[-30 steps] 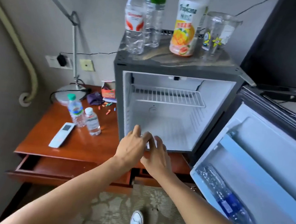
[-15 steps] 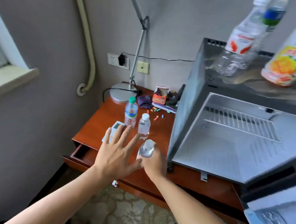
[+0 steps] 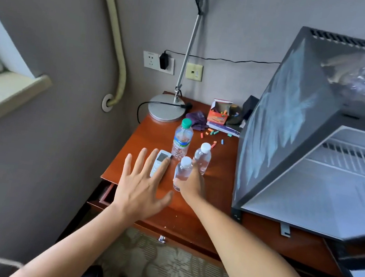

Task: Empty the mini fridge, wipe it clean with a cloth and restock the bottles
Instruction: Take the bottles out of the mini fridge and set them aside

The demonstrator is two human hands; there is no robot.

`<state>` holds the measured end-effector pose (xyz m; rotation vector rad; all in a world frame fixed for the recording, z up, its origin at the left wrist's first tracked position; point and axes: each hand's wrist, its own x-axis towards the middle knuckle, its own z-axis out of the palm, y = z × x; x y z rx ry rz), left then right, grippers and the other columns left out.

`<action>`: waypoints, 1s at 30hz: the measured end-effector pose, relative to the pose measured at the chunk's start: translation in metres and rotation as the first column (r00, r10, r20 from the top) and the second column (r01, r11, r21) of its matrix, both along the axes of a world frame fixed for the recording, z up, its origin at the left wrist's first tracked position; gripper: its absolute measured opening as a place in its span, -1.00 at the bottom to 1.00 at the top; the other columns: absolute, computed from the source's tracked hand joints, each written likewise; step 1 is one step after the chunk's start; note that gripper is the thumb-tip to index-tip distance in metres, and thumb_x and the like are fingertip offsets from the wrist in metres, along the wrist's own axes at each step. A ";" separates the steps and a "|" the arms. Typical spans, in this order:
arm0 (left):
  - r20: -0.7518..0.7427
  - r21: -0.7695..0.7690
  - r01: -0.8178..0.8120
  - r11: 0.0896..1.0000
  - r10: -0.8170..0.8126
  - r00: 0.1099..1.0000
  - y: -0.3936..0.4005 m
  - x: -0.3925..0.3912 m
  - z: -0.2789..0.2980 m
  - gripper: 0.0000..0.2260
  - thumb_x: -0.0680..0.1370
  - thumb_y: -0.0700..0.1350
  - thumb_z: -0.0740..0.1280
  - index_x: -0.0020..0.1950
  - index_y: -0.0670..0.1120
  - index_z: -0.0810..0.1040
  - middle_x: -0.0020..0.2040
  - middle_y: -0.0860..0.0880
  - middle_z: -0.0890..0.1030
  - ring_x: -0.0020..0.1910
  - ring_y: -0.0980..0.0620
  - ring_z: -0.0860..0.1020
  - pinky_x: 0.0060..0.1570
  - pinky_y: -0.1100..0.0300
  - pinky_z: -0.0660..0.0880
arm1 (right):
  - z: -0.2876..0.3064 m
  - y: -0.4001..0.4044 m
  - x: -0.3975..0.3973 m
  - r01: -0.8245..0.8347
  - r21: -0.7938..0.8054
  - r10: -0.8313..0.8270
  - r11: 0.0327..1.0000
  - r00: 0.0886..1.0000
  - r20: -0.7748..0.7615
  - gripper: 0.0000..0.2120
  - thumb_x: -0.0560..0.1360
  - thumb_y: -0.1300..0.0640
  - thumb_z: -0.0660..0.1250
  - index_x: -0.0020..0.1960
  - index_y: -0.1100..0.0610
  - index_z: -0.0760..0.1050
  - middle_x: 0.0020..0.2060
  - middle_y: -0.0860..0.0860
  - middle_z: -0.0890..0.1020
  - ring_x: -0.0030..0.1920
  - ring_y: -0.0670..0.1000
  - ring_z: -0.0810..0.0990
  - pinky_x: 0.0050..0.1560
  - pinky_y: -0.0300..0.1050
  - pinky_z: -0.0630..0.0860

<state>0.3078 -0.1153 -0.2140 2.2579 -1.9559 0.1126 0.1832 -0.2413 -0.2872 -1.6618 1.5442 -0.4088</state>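
Right hand (image 3: 190, 182): your fingers curl round a small clear bottle (image 3: 182, 171), upright over the counter (image 3: 212, 188).
Left hand (image 3: 141, 185): fingers spread, holding nothing.
Risk: the white-capped bottle (image 3: 202, 156) stands just beside; a nudge could topple it.

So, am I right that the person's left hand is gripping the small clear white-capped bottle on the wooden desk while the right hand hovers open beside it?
Not quite: the hands are swapped. In the head view the right hand grips the small clear white-capped bottle on the wooden desk, while the left hand hovers open beside it.
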 end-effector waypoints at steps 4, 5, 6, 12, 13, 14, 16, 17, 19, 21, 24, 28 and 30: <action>-0.002 -0.028 0.030 0.999 -0.030 1.000 -0.003 -0.023 0.014 -0.23 0.51 0.40 0.17 0.65 0.06 0.25 0.64 -0.14 0.26 0.64 -0.27 0.14 0.55 -0.35 0.09 | 0.025 0.017 -0.029 -0.034 -0.002 0.034 0.999 0.999 0.031 -0.08 0.32 -0.15 0.47 0.56 -0.20 0.09 0.40 0.00 0.52 0.31 0.13 0.57 0.24 0.11 0.55; -0.001 -0.031 0.030 0.999 -0.030 1.000 -0.003 -0.028 0.017 -0.22 0.50 0.40 0.19 0.64 0.04 0.28 0.63 -0.15 0.28 0.63 -0.27 0.16 0.54 -0.35 0.11 | 0.030 0.023 -0.037 -0.042 -0.014 0.043 0.999 0.998 0.035 -0.11 0.34 -0.17 0.45 0.55 -0.20 0.08 0.41 -0.03 0.51 0.34 0.11 0.55 0.27 0.11 0.54; -0.001 -0.044 0.036 0.998 -0.036 0.999 -0.003 -0.038 0.021 -0.22 0.50 0.40 0.20 0.63 0.03 0.30 0.62 -0.16 0.30 0.62 -0.27 0.18 0.53 -0.36 0.13 | 0.039 0.031 -0.051 -0.052 -0.036 0.053 0.998 0.998 0.028 -0.15 0.39 -0.16 0.43 0.56 -0.20 0.08 0.44 -0.05 0.48 0.38 0.08 0.52 0.30 0.09 0.51; -0.016 -0.074 0.105 0.992 -0.106 0.994 0.004 -0.121 0.047 -0.22 0.52 0.44 0.14 0.65 0.05 0.27 0.65 -0.16 0.23 0.66 -0.21 0.09 0.57 -0.31 0.05 | 0.082 0.080 -0.160 -0.089 -0.249 0.081 0.964 0.996 -0.041 -0.29 0.59 -0.10 0.33 0.63 -0.14 0.06 0.57 -0.11 0.28 0.53 -0.04 0.32 0.45 -0.03 0.38; -0.026 -0.082 0.119 0.990 -0.122 0.992 0.007 -0.138 0.051 -0.21 0.52 0.44 0.15 0.64 0.04 0.27 0.65 -0.16 0.23 0.66 -0.21 0.09 0.57 -0.31 0.07 | 0.089 0.087 -0.181 -0.075 -0.277 0.066 0.958 0.997 -0.044 -0.30 0.60 -0.11 0.33 0.63 -0.13 0.06 0.57 -0.11 0.28 0.52 -0.05 0.33 0.44 -0.05 0.39; -0.036 -0.091 0.135 0.987 -0.139 0.990 0.010 -0.156 0.055 -0.21 0.51 0.43 0.17 0.64 0.03 0.28 0.64 -0.17 0.25 0.66 -0.21 0.11 0.56 -0.33 0.10 | 0.096 0.093 -0.202 -0.059 -0.307 0.046 0.950 0.998 -0.047 -0.30 0.60 -0.12 0.33 0.62 -0.12 0.07 0.56 -0.12 0.29 0.51 -0.05 0.34 0.42 -0.07 0.41; -0.046 -0.113 0.162 0.980 -0.168 0.985 0.017 -0.190 0.062 -0.21 0.50 0.42 0.19 0.64 0.02 0.28 0.63 -0.17 0.27 0.65 -0.21 0.14 0.54 -0.34 0.14 | 0.110 0.105 -0.241 -0.023 -0.355 0.003 0.935 0.998 -0.057 -0.32 0.60 -0.12 0.33 0.62 -0.11 0.09 0.53 -0.13 0.30 0.51 -0.07 0.33 0.40 -0.11 0.40; -0.044 -0.127 0.180 0.976 -0.187 0.981 0.020 -0.207 0.066 -0.20 0.50 0.42 0.18 0.64 0.02 0.27 0.63 -0.17 0.27 0.65 -0.20 0.14 0.54 -0.33 0.14 | 0.117 0.111 -0.262 -0.009 -0.379 -0.017 0.925 0.998 -0.067 -0.32 0.60 -0.11 0.33 0.62 -0.10 0.11 0.53 -0.14 0.30 0.51 -0.07 0.31 0.41 -0.11 0.38; -0.034 -0.135 0.209 0.969 -0.215 0.976 0.026 -0.242 0.072 -0.19 0.51 0.43 0.15 0.65 0.02 0.24 0.64 -0.15 0.25 0.65 -0.19 0.12 0.56 -0.32 0.09 | 0.133 0.122 -0.304 -0.014 -0.437 -0.040 0.899 0.992 -0.116 -0.36 0.60 -0.08 0.33 0.60 -0.09 0.14 0.53 -0.12 0.30 0.53 -0.05 0.27 0.43 -0.09 0.37; -0.026 -0.144 0.242 0.960 -0.248 0.968 0.030 -0.273 0.080 -0.18 0.51 0.45 0.12 0.65 0.02 0.24 0.64 -0.15 0.26 0.65 -0.20 0.12 0.56 -0.33 0.08 | 0.148 0.132 -0.341 -0.044 -0.496 -0.058 0.867 0.980 -0.188 -0.38 0.60 -0.07 0.31 0.59 -0.07 0.18 0.54 -0.08 0.28 0.55 -0.02 0.24 0.42 -0.06 0.41; -0.002 -0.176 0.292 0.940 -0.297 0.955 0.036 -0.319 0.093 -0.19 0.52 0.46 0.08 0.66 0.05 0.22 0.65 -0.14 0.22 0.66 -0.20 0.10 0.57 -0.32 0.05 | 0.178 0.145 -0.398 -0.068 -0.644 -0.134 0.762 0.957 -0.259 -0.42 0.57 -0.04 0.32 0.56 -0.01 0.29 0.53 0.05 0.33 0.54 0.08 0.28 0.43 0.06 0.42; 0.005 -0.218 0.365 0.905 -0.373 0.928 0.040 -0.368 0.109 -0.21 0.54 0.43 0.08 0.68 0.06 0.13 0.68 -0.12 0.16 0.67 -0.18 0.03 0.58 -0.32 -0.01 | 0.224 0.154 -0.475 -0.035 -0.824 -0.271 0.566 0.936 -0.226 -0.51 0.52 0.03 0.30 0.44 0.08 0.45 0.35 0.10 0.51 0.36 0.16 0.47 0.30 0.12 0.52; 0.002 -0.212 0.398 0.892 -0.407 0.914 0.042 -0.389 0.114 -0.21 0.55 0.42 0.07 0.69 0.07 0.08 0.68 -0.11 0.13 0.68 -0.17 -0.01 0.59 -0.31 -0.06 | 0.237 0.163 -0.507 0.027 -0.854 -0.331 0.520 0.928 -0.172 -0.56 0.50 0.04 0.29 0.37 0.09 0.51 0.20 0.05 0.61 0.20 0.13 0.57 0.07 0.08 0.60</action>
